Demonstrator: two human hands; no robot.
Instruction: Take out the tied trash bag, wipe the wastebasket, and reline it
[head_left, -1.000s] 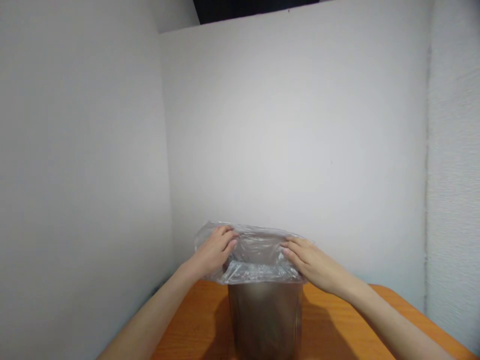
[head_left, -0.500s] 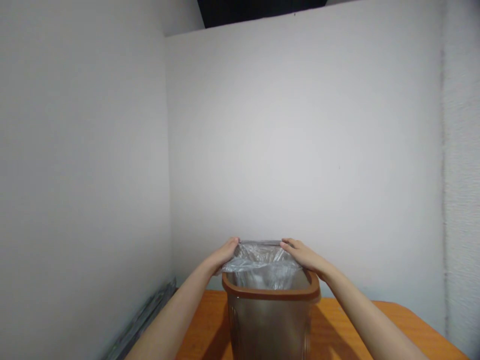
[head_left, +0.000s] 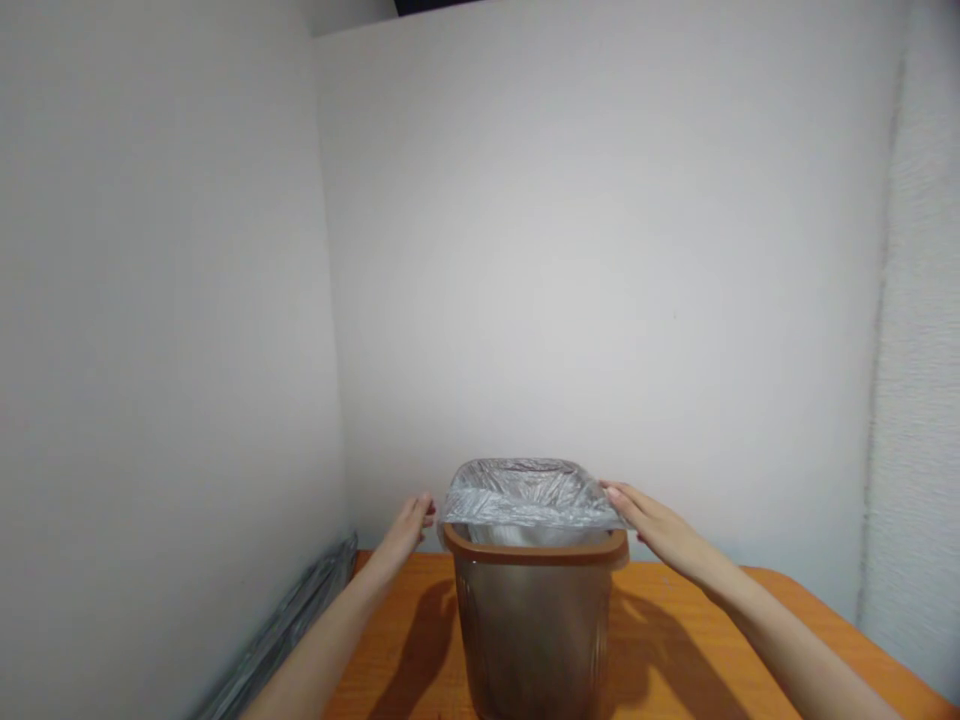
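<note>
Person's L hand (head_left: 407, 528) open, fingers loosely apart, just beside brown plastic wastebin (head_left: 532, 640) on orange bench (head_left: 660, 600); R hand (head_left: 656, 525) flat, open, fingertips touching clear plastic liner (head_left: 529, 495) folded over bin's rim.

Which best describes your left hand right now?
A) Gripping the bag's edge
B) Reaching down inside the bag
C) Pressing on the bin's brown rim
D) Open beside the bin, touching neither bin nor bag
D: the left hand is open to the side of the brown plastic bin, apart from it and the clear plastic bag.
</note>
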